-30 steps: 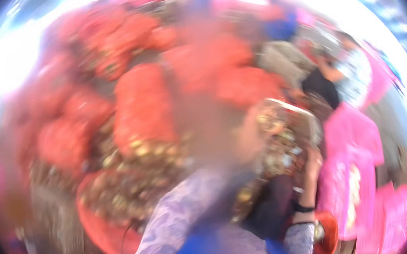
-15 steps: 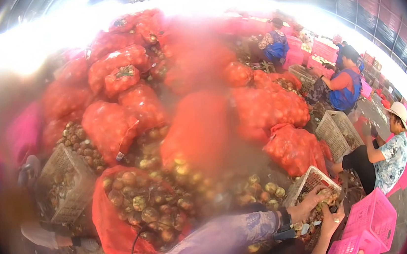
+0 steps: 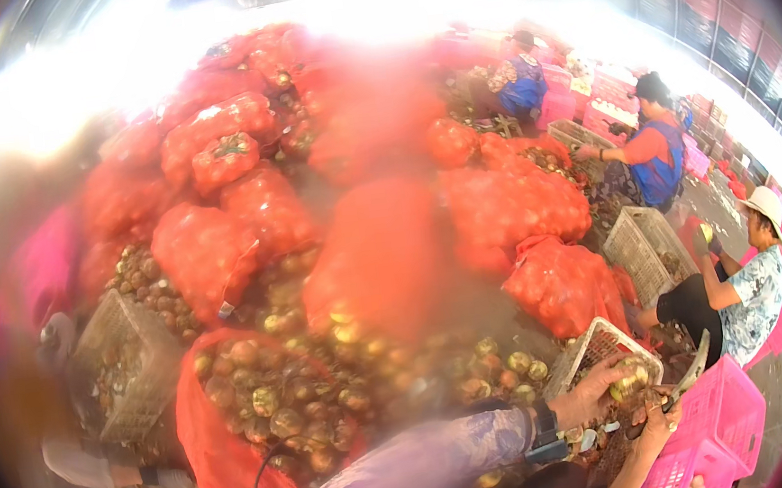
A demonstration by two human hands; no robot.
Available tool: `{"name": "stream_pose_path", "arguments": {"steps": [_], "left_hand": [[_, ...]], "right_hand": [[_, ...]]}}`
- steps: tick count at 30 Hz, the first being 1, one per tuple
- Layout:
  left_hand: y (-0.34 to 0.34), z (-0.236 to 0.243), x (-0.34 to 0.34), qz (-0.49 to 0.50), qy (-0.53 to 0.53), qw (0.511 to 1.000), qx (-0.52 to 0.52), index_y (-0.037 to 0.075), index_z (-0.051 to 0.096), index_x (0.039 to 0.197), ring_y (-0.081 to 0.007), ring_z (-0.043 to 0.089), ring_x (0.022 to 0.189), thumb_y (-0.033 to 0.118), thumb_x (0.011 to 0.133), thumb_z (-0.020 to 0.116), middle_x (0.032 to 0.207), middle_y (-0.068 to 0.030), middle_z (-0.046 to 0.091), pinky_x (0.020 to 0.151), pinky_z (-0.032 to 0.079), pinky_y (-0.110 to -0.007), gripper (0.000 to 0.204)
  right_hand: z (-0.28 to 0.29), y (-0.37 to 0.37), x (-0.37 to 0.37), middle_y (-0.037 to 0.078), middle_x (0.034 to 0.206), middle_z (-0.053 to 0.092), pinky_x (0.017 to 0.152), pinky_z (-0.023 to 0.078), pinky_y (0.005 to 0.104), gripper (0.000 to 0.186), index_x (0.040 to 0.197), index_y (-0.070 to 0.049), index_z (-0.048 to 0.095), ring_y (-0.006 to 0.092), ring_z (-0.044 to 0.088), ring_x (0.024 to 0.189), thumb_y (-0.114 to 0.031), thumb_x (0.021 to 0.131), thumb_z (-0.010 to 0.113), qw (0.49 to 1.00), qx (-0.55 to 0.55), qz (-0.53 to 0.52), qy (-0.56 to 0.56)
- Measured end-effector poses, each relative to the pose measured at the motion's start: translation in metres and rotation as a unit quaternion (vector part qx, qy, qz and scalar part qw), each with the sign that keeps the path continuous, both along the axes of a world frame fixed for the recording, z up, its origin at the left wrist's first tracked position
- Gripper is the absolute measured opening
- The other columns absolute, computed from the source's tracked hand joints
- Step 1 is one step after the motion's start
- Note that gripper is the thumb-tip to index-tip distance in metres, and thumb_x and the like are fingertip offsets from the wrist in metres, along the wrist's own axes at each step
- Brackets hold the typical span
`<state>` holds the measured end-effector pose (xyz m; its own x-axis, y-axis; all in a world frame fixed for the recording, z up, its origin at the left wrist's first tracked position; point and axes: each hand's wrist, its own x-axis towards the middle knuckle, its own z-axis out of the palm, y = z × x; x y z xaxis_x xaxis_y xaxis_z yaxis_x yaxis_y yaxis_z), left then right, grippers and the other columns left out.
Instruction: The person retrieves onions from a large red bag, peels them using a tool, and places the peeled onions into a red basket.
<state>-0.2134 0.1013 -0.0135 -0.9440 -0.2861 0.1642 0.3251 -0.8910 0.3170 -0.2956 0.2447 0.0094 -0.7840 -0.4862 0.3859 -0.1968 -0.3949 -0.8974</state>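
My left hand (image 3: 590,398) reaches in from a patterned sleeve, its fingers closed round a yellowish-green onion (image 3: 628,379). That onion is above a pale plastic crate (image 3: 600,329) standing low at my right. Close beside it, my right hand (image 3: 658,422) grips a knife (image 3: 694,364) by the handle. The blade points up and to the right, apart from the onion. Onion skins and scraps (image 3: 586,435) lie beneath both hands.
A pink crate (image 3: 735,413) stands right of my right hand. An open red mesh sack (image 3: 203,435) spills onions (image 3: 279,399) at left front. More full sacks (image 3: 521,206) pile up behind. A co-worker in a hat (image 3: 747,278) sits at the right; another crate (image 3: 644,251) is nearby.
My hands have drawn apart. The knife blade now shows raised at the right, and the onion sits plainer in my left hand. The hatted co-worker's hand now shows an onion.
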Motion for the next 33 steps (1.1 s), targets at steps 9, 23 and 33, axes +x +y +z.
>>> {"name": "stream_pose_path", "arguments": {"steps": [9,23,33], "left_hand": [[-0.010,0.082,0.069,0.213,-0.132,0.893,-0.373,0.002,0.055,0.131,-0.0183,0.063,0.101,0.035,0.101,0.054,0.113,-0.0091,0.065,0.087,0.054,-0.035,0.045],[-0.009,0.063,0.030,0.028,-0.110,0.992,0.052,0.006,0.060,0.128,-0.0244,0.063,0.111,0.053,0.098,0.049,0.123,-0.0106,0.065,0.099,0.050,-0.039,0.056],[-0.017,0.039,0.028,-0.023,-0.074,0.997,0.000,0.006,0.061,0.127,-0.0275,0.062,0.114,0.054,0.096,0.049,0.123,-0.0121,0.065,0.101,0.049,-0.044,0.058]], "right_hand": [[-0.015,0.019,-0.010,0.022,0.109,0.069,0.085,0.051,0.0399,0.037,0.124,0.003,0.061,0.0344,0.067,0.099,-0.019,0.095,0.060,0.914,0.330,-0.124,0.202],[0.033,0.023,0.052,0.017,0.074,0.059,0.058,0.048,0.0358,0.034,0.127,0.002,0.059,0.0265,0.059,0.060,-0.005,0.095,0.051,0.894,0.256,-0.066,0.361],[0.027,0.032,0.054,0.019,0.074,0.060,0.058,0.049,0.0395,0.026,0.114,0.003,0.057,0.0319,0.062,0.064,0.000,0.089,0.051,0.874,0.299,-0.057,0.379]]}}
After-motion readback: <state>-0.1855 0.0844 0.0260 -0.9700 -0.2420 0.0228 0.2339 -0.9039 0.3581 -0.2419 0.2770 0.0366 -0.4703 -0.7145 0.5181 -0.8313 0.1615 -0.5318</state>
